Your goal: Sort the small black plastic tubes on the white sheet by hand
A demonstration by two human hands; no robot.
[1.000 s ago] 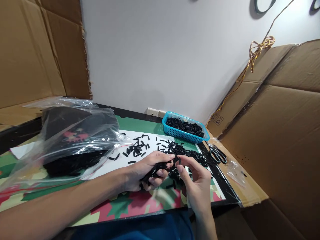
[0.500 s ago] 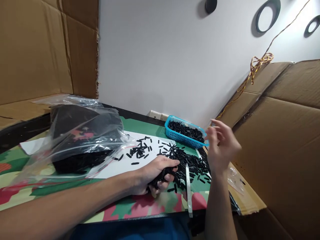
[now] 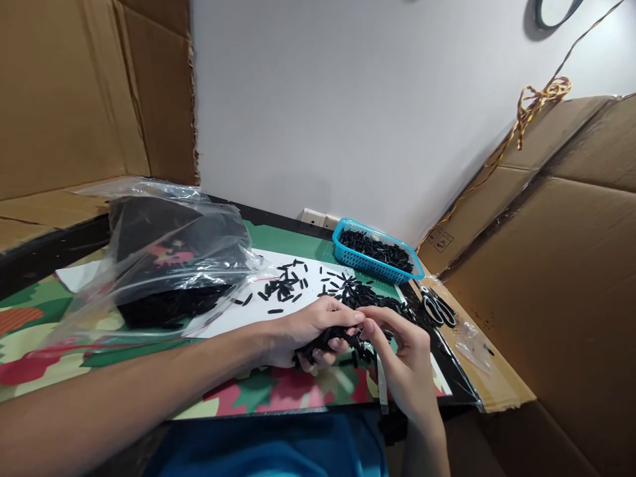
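Observation:
My left hand [image 3: 318,318] is closed around a bunch of small black elongated pieces [image 3: 318,344], some showing between its fingers. The thumb and index finger of my right hand [image 3: 400,348] are pinched together at the left thumb tip. Whatever lies in that pinch is too small or hidden to make out. Beneath and behind both hands spreads a pile of loose black pieces [image 3: 370,298], partly covered by the right hand. More of them lie scattered on a white sheet [image 3: 218,324]. A pale narrow strip [image 3: 382,391] sticks out below the right hand.
A blue perforated basket [image 3: 368,264] full of black pieces stands at the back. On the left is a clear plastic bag [image 3: 199,275] with black contents. Scissors [image 3: 437,308] lie at the right beside a cardboard wall [image 3: 556,265]. Camouflage-patterned covering [image 3: 278,391] lies under the work.
My right hand has come down and left from near the basket to meet the left thumb, its fingers now pinched. The left hand still grips its bunch. The scissors have come into view.

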